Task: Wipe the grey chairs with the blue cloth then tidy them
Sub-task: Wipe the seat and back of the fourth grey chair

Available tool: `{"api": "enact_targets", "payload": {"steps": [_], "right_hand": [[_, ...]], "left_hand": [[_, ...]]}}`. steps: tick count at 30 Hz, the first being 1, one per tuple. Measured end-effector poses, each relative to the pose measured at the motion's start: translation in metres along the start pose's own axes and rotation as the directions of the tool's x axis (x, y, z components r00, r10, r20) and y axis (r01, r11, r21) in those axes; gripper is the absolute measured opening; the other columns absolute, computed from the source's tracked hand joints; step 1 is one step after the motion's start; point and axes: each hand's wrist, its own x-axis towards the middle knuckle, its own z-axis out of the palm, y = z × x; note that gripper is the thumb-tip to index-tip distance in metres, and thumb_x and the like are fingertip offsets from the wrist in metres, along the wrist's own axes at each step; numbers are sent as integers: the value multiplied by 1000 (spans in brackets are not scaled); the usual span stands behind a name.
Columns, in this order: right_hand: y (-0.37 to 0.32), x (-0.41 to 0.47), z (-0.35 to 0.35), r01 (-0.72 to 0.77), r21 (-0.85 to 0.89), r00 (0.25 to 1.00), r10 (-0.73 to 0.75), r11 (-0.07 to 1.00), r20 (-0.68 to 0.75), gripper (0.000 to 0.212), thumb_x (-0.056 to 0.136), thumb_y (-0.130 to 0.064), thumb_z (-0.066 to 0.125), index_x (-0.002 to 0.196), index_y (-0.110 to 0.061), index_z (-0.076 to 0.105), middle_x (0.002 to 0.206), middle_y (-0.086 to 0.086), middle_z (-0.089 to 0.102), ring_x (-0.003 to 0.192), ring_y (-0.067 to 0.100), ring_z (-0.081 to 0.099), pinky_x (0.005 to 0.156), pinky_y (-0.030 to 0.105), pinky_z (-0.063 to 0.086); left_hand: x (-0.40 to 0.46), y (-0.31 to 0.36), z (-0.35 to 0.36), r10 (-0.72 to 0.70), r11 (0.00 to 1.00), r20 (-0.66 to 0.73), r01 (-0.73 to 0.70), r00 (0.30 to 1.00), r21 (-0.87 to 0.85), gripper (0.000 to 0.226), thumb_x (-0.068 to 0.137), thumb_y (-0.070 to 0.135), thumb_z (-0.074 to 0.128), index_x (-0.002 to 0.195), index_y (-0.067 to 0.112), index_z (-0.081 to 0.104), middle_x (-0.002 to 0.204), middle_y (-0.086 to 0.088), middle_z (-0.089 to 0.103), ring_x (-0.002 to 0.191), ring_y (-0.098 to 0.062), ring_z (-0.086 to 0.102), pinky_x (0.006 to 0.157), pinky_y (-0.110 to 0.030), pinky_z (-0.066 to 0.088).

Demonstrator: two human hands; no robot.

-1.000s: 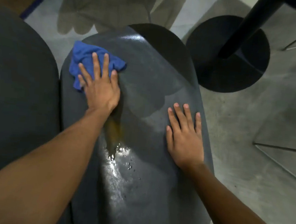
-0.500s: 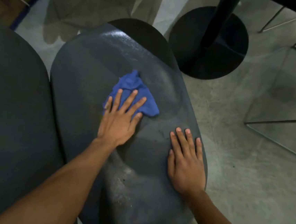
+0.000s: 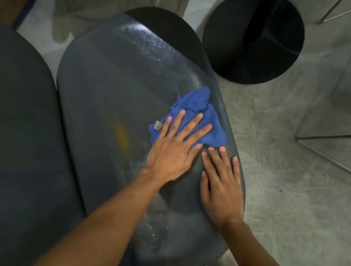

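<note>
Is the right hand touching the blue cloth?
Cannot tell. In the head view the right hand's fingertips end right at the blue cloth's lower edge; no clear gap or overlap shows.

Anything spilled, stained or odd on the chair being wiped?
Yes: a yellowish smear sits mid-seat on the grey chair, left of the blue cloth, with wet speckles nearer the camera.

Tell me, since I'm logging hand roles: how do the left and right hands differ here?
The left hand presses flat on the blue cloth; the right hand lies flat on the bare grey chair. The left hand reaches further across the seat; the right sits near its right edge. Both have straight fingers.
</note>
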Motion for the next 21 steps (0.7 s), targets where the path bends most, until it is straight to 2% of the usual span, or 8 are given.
{"api": "enact_targets", "payload": {"steps": [2,6,8,10,13,15,18,21], "right_hand": [[-1,-7,-3,-1,25,1000,0,1000,4,49,99,-20,44,147,-12,51,159,4,41,152,27,27,120,57,25],[-2,-26,-7,-23,8,1000,23,1000,3,49,100,-21,41,147,-13,51,160,2,39,152,26,27,119,57,27],[-1,-28,-6,-31,17,999,31,999,-13,49,100,-21,41,147,-12,51,159,1,40,152,26,27,120,57,27],[-1,-27,-4,-28,27,999,29,999,-29,49,99,-20,41,146,-12,52,159,1,41,152,26,29,120,57,27],[1,-28,-5,-18,81,999,21,997,-41,48,97,-15,44,144,-11,54,156,2,44,150,25,32,120,56,28],[4,-29,-8,-62,184,996,73,981,-54,48,94,-11,43,139,-9,59,153,4,49,148,24,38,118,57,31],[4,-29,-15,-177,326,976,209,929,-65,41,98,-14,42,130,-7,65,146,8,52,143,24,43,112,57,41],[-1,-30,-16,-152,256,985,169,955,-43,38,100,-15,46,134,-6,62,147,13,48,146,28,39,114,58,38]], "left_hand": [[-1,-32,-7,-124,992,-5,124,992,31,55,108,48,24,162,40,21,172,7,12,159,-32,4,125,-58,14],[69,-60,-27,-400,915,-62,394,914,-88,56,109,51,16,163,40,8,173,6,-4,157,-36,-13,126,-58,-2],[96,-39,-26,-419,906,-94,410,903,-104,57,109,50,19,164,37,11,173,3,-3,157,-39,-11,126,-58,-6],[101,-10,-18,-347,937,-111,339,931,-85,56,109,48,22,163,36,17,173,2,3,157,-40,-6,126,-60,-3],[60,27,2,-156,985,-81,149,984,-86,54,109,43,28,163,32,25,172,0,11,158,-38,0,126,-59,6],[13,44,12,-130,985,-73,120,989,-122,54,109,41,32,162,31,27,172,1,12,159,-34,2,126,-57,8],[-70,55,22,-230,965,-27,225,973,-138,55,109,42,33,162,33,26,172,3,12,159,-31,3,125,-58,16],[-150,35,26,-447,889,41,449,894,-92,57,107,45,31,163,34,23,172,4,12,159,-33,7,124,-60,18]]}}
